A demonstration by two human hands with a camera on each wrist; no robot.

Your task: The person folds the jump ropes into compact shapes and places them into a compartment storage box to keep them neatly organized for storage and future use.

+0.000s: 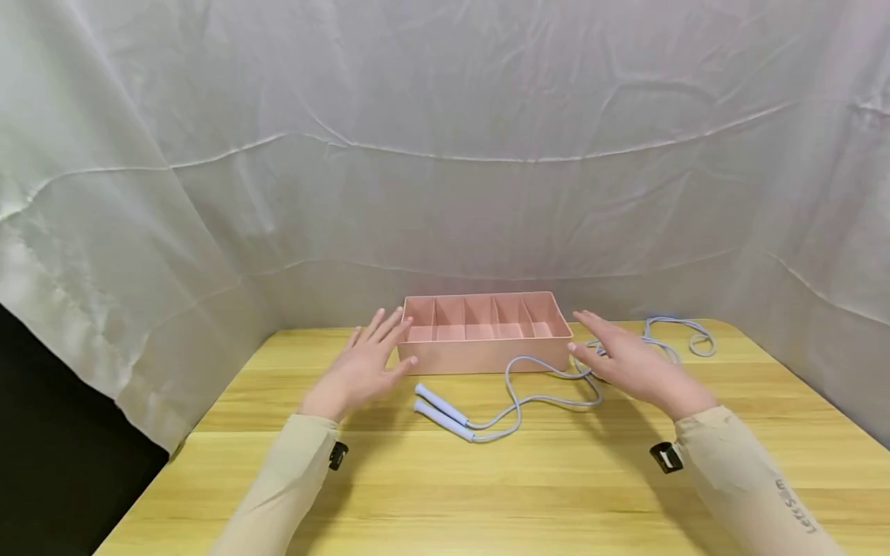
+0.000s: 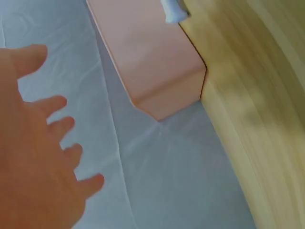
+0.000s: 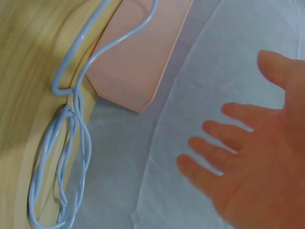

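Both hands released, fingers spread: left hand and right hand flank the pink divided organizer box. Jump rope lies on the surface in front of the box.

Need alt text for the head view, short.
Two open hands, left hand and right hand, hover either side of a pink divided tray on a wooden table; a pale blue jump rope lies in front.
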